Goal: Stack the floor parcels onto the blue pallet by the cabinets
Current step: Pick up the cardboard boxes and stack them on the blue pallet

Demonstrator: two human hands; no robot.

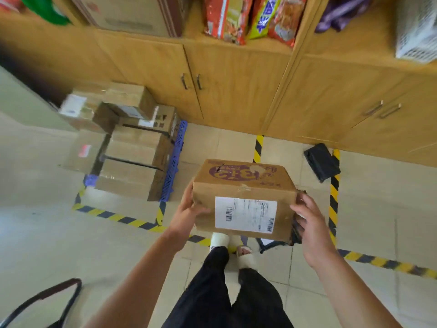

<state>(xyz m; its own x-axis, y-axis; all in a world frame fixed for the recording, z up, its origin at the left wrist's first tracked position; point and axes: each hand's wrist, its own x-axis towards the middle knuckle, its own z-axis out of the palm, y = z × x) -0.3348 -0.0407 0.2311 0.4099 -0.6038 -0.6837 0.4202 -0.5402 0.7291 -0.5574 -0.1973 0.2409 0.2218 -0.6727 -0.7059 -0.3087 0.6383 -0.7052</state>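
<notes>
Fingers of left hand and right hand clamp the parcel by its ends, tips apparently hidden behind cardboard.

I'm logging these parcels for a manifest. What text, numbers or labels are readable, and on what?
No text reads clearly.
White shipping label on the held brown cardboard box: barcodes, print too small.
Purple print on its top: stylised, unreadable.
Labels on stacked parcels on the blue pallet: blurred.
Colourful snack packets: blurred print.
</notes>
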